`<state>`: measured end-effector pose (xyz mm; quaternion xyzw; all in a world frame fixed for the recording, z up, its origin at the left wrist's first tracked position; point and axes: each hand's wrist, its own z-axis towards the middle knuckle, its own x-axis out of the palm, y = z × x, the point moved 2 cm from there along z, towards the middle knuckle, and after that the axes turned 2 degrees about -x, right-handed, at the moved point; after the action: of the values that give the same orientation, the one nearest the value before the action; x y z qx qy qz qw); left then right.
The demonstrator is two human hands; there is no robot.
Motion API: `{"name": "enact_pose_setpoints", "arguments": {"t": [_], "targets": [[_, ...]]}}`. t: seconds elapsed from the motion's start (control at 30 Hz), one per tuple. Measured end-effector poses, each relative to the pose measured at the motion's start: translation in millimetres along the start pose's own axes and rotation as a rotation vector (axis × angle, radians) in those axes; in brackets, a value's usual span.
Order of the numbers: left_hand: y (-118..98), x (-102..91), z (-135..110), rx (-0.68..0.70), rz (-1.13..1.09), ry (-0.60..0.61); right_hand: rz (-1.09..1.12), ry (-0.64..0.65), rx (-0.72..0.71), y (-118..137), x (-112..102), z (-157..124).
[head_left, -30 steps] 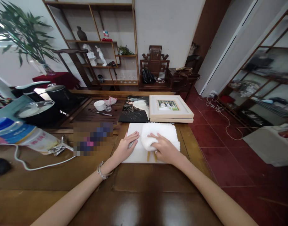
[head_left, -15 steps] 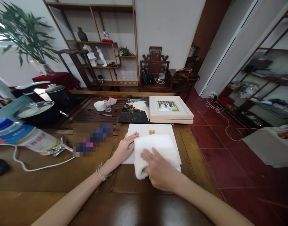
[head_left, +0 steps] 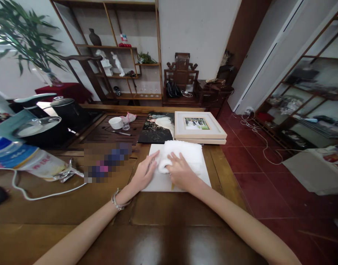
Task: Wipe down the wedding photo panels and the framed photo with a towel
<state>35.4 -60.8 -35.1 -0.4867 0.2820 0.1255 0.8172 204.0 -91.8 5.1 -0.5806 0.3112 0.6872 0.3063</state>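
On the white board, the right hand presses a white towel, fingers slightly apart; the left hand lies flat, fingers together.

Forearms bare right down to the frame's lower edge; left hand and right hand likewise bare. One thin silvery bracelet, beaded links, on left wrist.

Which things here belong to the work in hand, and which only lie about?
In use: white cloth, white board under it, left hand, right hand.
Lying about: framed photo, dark picture, white bowl, black pot.
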Motion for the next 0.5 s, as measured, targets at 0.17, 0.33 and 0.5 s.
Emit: {"name": "enact_pose_setpoints", "arguments": {"t": [0.17,0.33,0.5], "targets": [[-5.7,-8.9,-2.6,0.058,-0.152,-0.131,0.0,0.042,-0.327,50.0,-5.7,-13.1],[-1.1,-3.1,-1.4,0.056,-0.08,-0.038,0.11,0.145,-0.367,53.3,-26.0,-35.7],[6.9,6.1,1.6,0.013,0.057,0.035,0.086,0.122,-0.03,20.2,-30.4,-28.1]]}}
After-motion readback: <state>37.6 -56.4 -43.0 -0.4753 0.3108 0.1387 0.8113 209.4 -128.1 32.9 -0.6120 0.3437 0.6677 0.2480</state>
